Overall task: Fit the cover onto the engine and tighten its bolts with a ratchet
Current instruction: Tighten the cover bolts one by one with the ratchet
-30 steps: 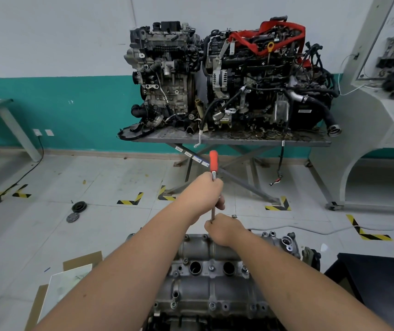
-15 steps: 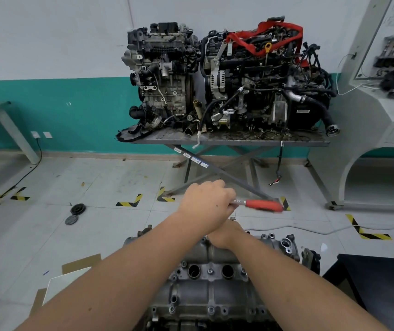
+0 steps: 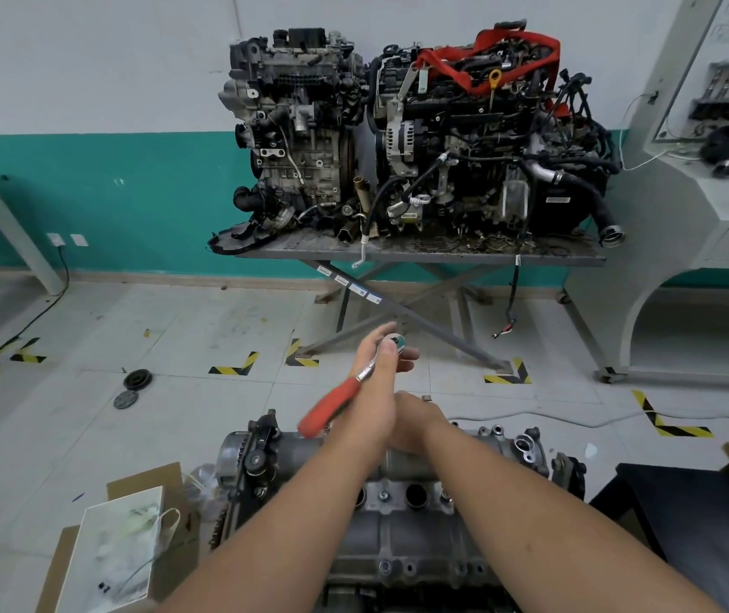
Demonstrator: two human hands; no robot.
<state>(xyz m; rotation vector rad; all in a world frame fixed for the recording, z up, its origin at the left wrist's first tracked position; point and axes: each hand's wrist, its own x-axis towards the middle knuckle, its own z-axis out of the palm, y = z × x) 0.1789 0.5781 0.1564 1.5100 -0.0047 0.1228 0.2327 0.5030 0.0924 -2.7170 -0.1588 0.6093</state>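
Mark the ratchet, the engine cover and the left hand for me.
ratchet [image 3: 326, 412]: head view, on its red handle.
engine cover [image 3: 402, 539]: head view, on the bare grey casting between the forearms.
left hand [image 3: 374, 382]: head view, on the back of the hand holding the ratchet.

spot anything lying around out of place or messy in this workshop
Yes. Two dark round discs lie loose on the tiled floor at left, away from any bench. Debris and loose parts litter the grey metal table under the two engines, and a wire with a red end dangles off its edge.
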